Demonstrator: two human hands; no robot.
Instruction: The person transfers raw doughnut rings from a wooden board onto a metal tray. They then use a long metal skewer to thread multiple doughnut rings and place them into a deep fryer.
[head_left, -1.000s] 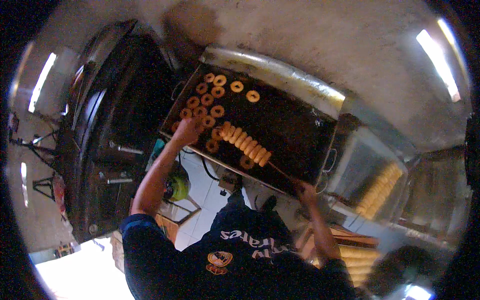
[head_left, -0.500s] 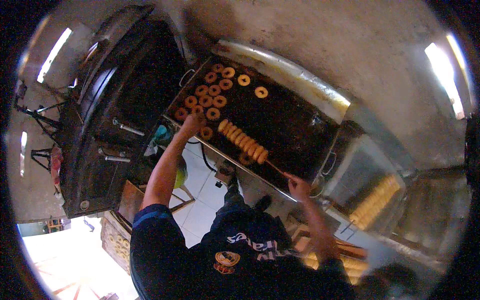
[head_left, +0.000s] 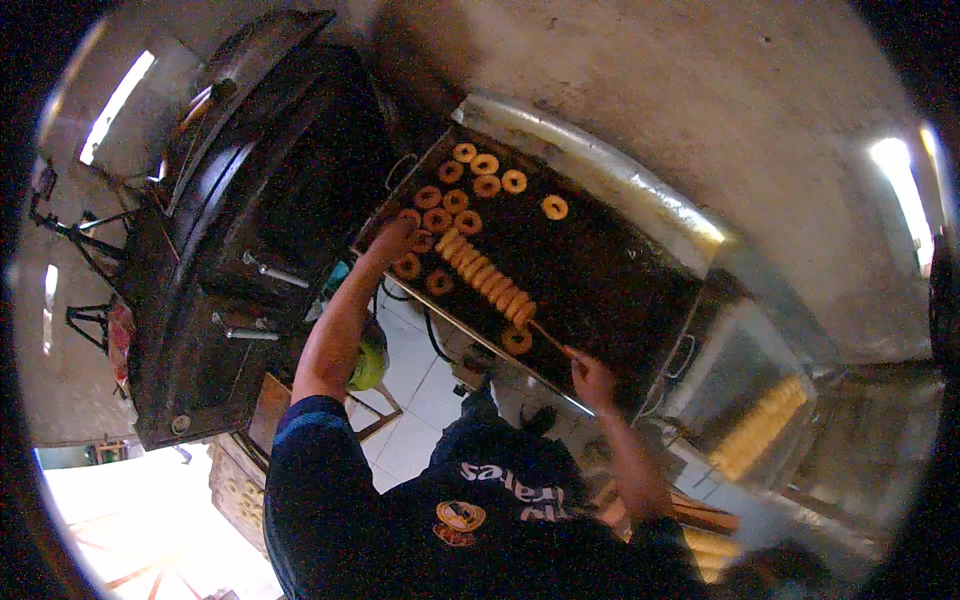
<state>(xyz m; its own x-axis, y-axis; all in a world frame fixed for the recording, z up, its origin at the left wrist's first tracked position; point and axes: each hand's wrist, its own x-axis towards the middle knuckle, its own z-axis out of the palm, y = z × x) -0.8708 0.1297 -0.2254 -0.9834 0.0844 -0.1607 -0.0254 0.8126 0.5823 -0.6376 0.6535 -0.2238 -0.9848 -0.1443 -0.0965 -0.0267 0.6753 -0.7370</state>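
My right hand is closed around a thin stick at the front edge of a dark rectangular pan. A long row of golden-brown ring doughnuts is threaded on that stick. It slants over the pan, its far end pointing up and left. Loose ring doughnuts lie in the pan's left half; one paler ring sits apart. My left hand reaches down among the leftmost rings. Its fingers are dark and partly hidden, so whether they grip a ring cannot be made out.
A metal tray at the right holds another row of pale rings. To the left stands a large dark cabinet with metal handles. A wall rises behind the pan. A green round object stands below my left arm.
The view has shifted, moving the scene rightward. Over the pan, the doughnut-laden stick has moved up and left, uncovering a ring near its lower end. My left hand has moved farther left among the rings.
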